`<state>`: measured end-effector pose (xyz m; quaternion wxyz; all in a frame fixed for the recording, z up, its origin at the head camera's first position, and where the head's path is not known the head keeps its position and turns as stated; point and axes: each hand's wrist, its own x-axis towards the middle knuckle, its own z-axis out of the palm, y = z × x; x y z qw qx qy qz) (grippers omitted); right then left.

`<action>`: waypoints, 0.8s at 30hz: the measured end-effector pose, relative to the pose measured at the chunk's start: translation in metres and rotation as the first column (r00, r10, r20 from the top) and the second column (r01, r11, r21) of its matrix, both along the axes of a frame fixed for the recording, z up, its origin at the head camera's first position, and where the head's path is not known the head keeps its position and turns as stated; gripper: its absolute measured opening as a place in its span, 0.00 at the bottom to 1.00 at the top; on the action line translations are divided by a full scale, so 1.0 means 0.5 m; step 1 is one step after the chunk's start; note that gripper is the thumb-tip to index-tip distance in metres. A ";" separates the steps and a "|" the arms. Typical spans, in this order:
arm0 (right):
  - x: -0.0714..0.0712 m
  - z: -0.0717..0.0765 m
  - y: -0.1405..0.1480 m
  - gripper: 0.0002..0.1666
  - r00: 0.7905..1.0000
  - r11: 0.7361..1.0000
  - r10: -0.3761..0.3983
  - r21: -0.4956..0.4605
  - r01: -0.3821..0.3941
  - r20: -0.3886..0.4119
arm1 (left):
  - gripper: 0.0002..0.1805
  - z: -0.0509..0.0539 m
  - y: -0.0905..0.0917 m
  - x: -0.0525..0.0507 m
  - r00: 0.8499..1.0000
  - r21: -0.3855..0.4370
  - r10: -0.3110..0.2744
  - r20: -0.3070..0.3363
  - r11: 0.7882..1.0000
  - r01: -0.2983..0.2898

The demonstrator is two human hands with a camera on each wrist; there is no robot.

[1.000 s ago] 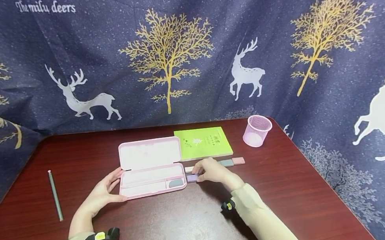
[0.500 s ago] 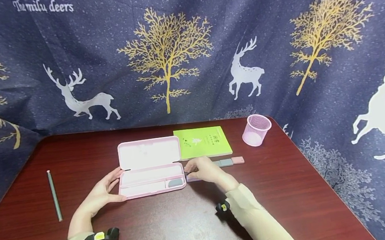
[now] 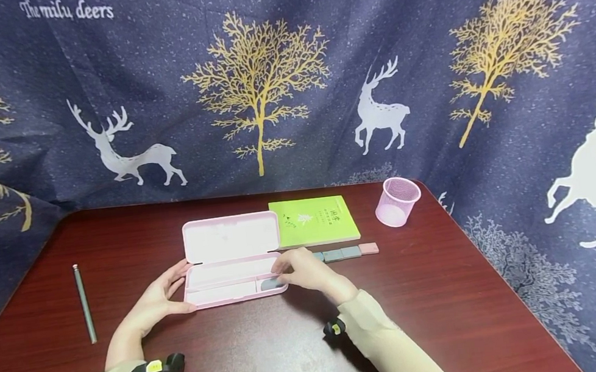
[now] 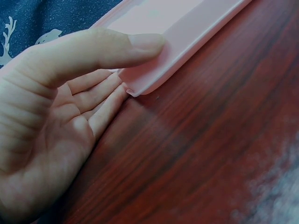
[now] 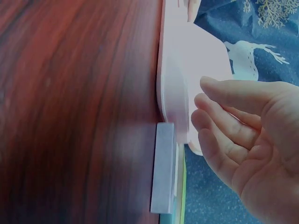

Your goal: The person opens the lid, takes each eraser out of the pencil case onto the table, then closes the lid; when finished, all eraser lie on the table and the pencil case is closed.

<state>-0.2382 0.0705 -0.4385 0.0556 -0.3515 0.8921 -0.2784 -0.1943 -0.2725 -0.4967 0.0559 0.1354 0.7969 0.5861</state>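
A pink pencil case (image 3: 223, 300) lies with its lid (image 3: 232, 237) raised; a grey oval piece (image 3: 269, 284) sits in its front right compartment. My left hand (image 3: 156, 297) holds the case's left end, thumb at the front corner and fingers behind, as the left wrist view (image 4: 51, 112) also shows. Over the right end is my right hand (image 3: 307, 269), its fingers loosely bent; in the right wrist view nothing shows between thumb and fingers. A small lavender bar (image 5: 163, 168) lies against the case's right end, hidden by the hand in the head view.
A row of small flat bars, grey-green (image 3: 341, 254) and pink (image 3: 369, 248), extends right of the hand. Behind lie a green book (image 3: 318, 220) and a pink mesh pen cup (image 3: 396, 202). A dark green pencil (image 3: 84, 302) lies at the table's left.
My right hand has shifted left, from the lavender bar beside the case to above the case's right end. The left hand stays at the left end.
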 end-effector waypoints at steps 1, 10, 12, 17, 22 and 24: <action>0.001 0.000 -0.002 0.09 1.000 1.000 0.014 0.001 -0.014 -0.014 | 0.58 -0.001 0.000 0.000 1.000 -0.008 -0.001 0.001 1.000 0.001; 0.006 -0.007 -0.026 0.10 1.000 0.998 0.027 0.056 -0.027 -0.002 | 0.59 -0.004 -0.002 -0.002 0.998 -0.054 0.030 0.046 0.998 -0.027; 0.007 -0.007 -0.030 0.10 1.000 0.997 0.027 0.077 -0.027 -0.005 | 0.59 -0.002 -0.001 -0.001 0.998 -0.056 0.030 0.047 0.998 -0.028; 0.011 -0.005 -0.033 0.12 0.999 0.994 0.033 0.107 -0.031 -0.013 | 0.58 0.005 0.002 0.000 0.999 -0.051 0.024 0.032 0.998 -0.023; 0.013 -0.005 -0.036 0.12 1.000 0.994 0.028 0.108 -0.027 -0.008 | 0.58 0.009 0.004 0.002 0.999 -0.045 0.021 0.028 0.999 -0.020; 0.014 -0.005 -0.037 0.12 1.000 0.994 0.024 0.103 -0.024 0.002 | 0.57 0.009 0.003 0.002 0.999 -0.044 0.019 0.027 0.999 -0.018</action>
